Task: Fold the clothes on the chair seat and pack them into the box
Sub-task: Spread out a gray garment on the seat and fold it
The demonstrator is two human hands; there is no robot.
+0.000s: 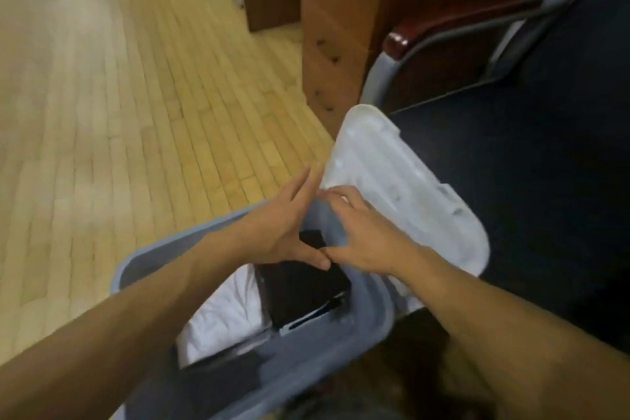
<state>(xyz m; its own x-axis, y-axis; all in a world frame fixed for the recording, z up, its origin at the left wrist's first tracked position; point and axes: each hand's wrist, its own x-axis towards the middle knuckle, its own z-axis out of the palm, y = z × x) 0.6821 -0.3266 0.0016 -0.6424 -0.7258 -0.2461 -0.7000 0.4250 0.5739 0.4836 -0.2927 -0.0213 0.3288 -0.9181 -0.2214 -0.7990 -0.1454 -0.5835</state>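
Over the box (163, 251), a blue-grey plastic tub on the wood floor (102, 112), both hands hang with nothing in them. Left hand (283, 232) is flat, fingers straight; right hand (361, 239) is relaxed, fingers loosely spread and reaching toward the white lid (402, 187), which leans on the box's far right corner against the chair seat (528, 164). Inside the box lie folded clothes: a black piece (303, 293) along the right wall, a white piece (221, 314) beside it to the left. The seat shows no clothes in view, so closing looks like the step in hand. To do it well, grip the lid by both long edges, lift it free of the seat and set it square on the rim. Open floor lies left; the chair and a wooden cabinet (334, 27) crowd the right.
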